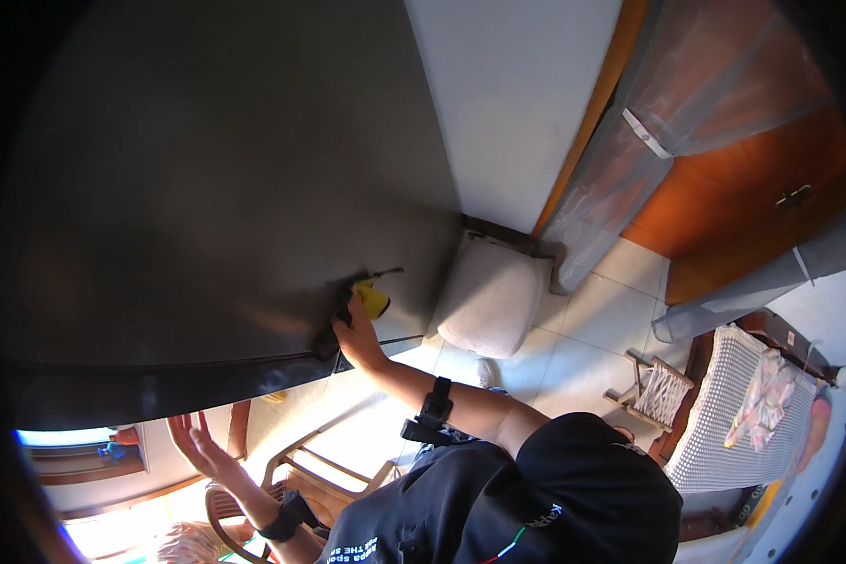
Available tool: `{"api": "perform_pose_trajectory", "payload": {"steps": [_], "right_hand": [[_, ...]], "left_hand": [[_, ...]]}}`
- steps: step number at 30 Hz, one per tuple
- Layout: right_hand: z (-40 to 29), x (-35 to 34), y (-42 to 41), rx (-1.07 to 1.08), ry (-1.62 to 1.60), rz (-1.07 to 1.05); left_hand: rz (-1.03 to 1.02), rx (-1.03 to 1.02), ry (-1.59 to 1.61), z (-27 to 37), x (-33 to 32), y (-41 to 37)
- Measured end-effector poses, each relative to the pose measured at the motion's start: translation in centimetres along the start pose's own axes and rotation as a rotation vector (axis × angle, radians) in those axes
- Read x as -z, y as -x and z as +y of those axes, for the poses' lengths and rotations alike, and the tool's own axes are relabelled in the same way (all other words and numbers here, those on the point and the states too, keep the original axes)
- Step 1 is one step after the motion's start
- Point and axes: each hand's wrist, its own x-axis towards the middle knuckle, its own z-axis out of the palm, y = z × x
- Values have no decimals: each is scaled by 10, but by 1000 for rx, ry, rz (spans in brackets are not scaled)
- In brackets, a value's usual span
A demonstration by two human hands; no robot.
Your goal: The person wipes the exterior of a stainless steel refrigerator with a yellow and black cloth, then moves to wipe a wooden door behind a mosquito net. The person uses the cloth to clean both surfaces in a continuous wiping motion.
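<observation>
A large dark, smooth panel (pixel 218 176) fills the upper left before me. My right hand (pixel 358 337) presses a yellow cloth with dark edging (pixel 374 299) against its lower right part. A short dark strip (pixel 388 271) sticks out beside the cloth; whether it belongs to the cloth cannot be told. Raised just below the panel's glossy black edge (pixel 169 395), my left hand (pixel 204 448) holds nothing, with its fingers apart. Some of its fingertips come close to that edge; contact cannot be made out.
A pale padded stool (pixel 493 299) stands right of the panel. Sheer curtains (pixel 606 190) hang by an orange-brown wooden door (pixel 740 176). A wooden chair (pixel 324 462) is behind my arms. To the right are a small folding stool (pixel 659 395) and a lace-covered cabinet (pixel 719 423).
</observation>
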Motion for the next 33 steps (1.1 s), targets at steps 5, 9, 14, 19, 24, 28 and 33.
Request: {"api": "perform_pose_trajectory", "payload": {"steps": [5, 9, 14, 19, 24, 28, 33], "right_hand": [[-6, -5, 7, 176, 176, 18], [36, -4, 3, 235, 334, 176], [119, 16, -13, 120, 496, 233], [23, 45, 28, -632, -82, -20], [4, 116, 56, -455, -627, 109], [-10, 183, 76, -450, -805, 266], [-11, 270, 91, -458, -845, 406]], "left_hand": [[-61, 44, 130, -1, -37, 8], [-57, 37, 155, -13, -43, 11], [-189, -162, 180, 0, -74, 0], [-116, -192, -101, -18, -63, 8], [-118, -209, -24, -21, -69, 8], [-97, -241, -32, -20, -66, 6], [-159, -150, -4, -2, -62, 6]]}}
